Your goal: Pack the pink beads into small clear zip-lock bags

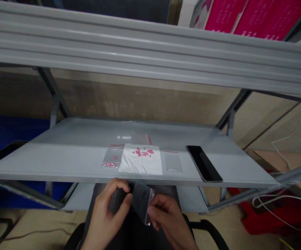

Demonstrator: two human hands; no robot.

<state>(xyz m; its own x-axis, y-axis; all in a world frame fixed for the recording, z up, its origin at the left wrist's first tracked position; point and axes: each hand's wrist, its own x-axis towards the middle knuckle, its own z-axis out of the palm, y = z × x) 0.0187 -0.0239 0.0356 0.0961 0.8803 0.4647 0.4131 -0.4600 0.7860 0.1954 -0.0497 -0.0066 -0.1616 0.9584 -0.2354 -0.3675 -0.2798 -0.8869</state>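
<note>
In front of the shelf's edge, over my lap, my right hand [163, 213] pinches a clear zip bag [141, 201] by its red-striped top edge. My left hand [111, 208] is beside the bag, thumb and index finger curved and apart, with nothing seen between them. On the shelf above the hands lies a white tissue [137, 165] with many small red-pink pieces [143, 152] on it. Left of it rests a zip bag with red pieces inside [111, 163]. A flat clear zip bag [173, 162] lies to the right.
A black phone [204, 164] lies on the grey shelf [69, 149], right of the bags. Another clear bag with a red strip [148, 139] lies behind the tissue. Overhead runs a ridged grey beam [140, 48], with pink boxes [254, 17] above it. Diagonal struts flank the shelf.
</note>
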